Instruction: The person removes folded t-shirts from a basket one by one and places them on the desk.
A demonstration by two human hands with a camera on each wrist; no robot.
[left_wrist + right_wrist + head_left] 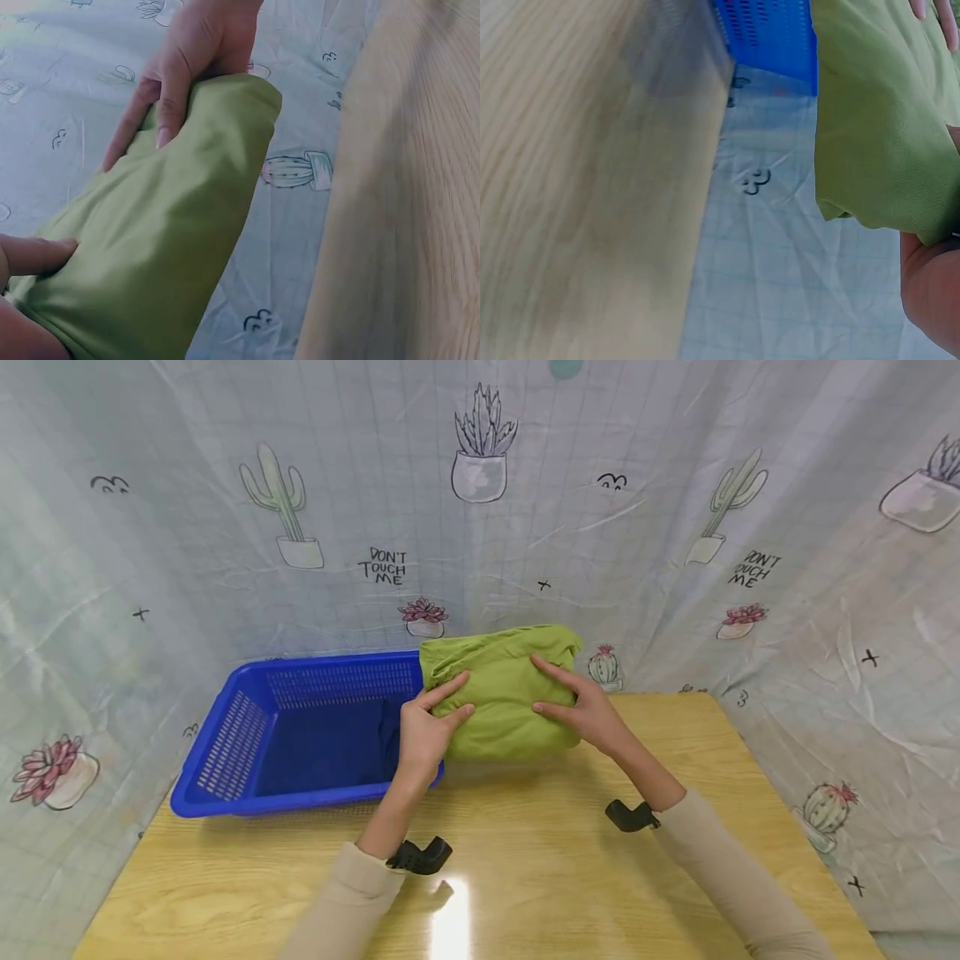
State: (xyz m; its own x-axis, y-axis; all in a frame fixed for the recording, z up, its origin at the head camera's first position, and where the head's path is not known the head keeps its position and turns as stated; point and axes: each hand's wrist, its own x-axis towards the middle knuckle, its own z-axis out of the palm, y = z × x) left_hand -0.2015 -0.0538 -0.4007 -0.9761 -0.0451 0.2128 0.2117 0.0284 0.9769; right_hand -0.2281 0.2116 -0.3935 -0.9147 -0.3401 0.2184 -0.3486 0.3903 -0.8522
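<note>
A folded lime-green cloth (502,697), soft and creased, is held up above the table just right of the blue basket. My left hand (427,735) grips its left side, thumb and index finger on the face towards me. On the opposite side my right hand (588,710) grips it the same way, the other fingers hidden behind the cloth. In the left wrist view the cloth (165,217) slants between both hands. The right wrist view shows one lower corner of the cloth (885,135) hanging loosely folded.
A blue plastic basket (300,797) with perforated walls stands on the left of the wooden table (525,860). Dark blue fabric (322,743) lies inside it. A cactus-print curtain (525,543) closes off the back and both sides.
</note>
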